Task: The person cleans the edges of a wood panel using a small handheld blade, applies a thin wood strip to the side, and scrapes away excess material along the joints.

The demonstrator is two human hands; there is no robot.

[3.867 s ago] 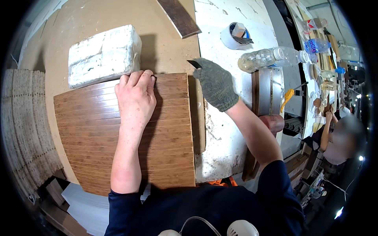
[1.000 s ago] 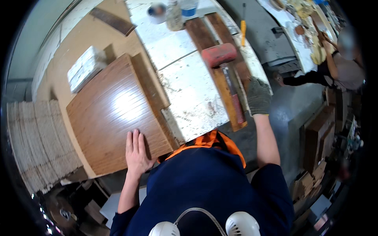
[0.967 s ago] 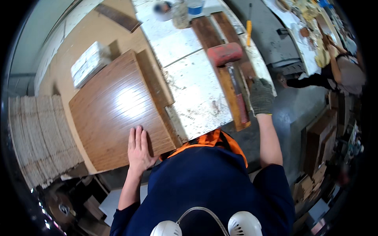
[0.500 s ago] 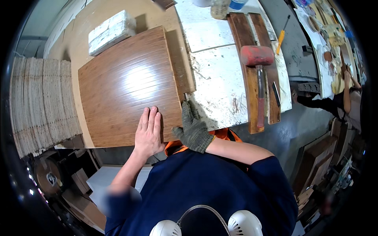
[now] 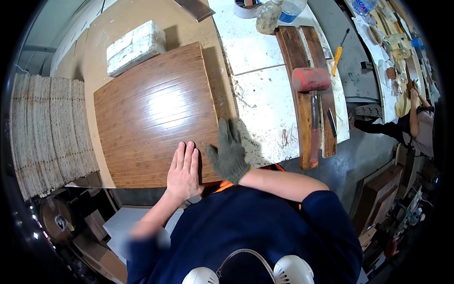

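Right now I have my bare left hand (image 5: 183, 171) pressed flat, fingers together, on the near edge of the brown wooden panel (image 5: 156, 116); it grips nothing, only pins the panel down. My gloved right hand (image 5: 229, 152) lies open beside it at the panel's near right corner, fingers spread, holding nothing, seemingly squaring that edge. The panel sits on the tan bench (image 5: 142, 14), left of the white paint-flecked board (image 5: 265, 99). Beyond it lies a white block (image 5: 135, 46); far right, a red mallet (image 5: 312, 102) rests across two planks.
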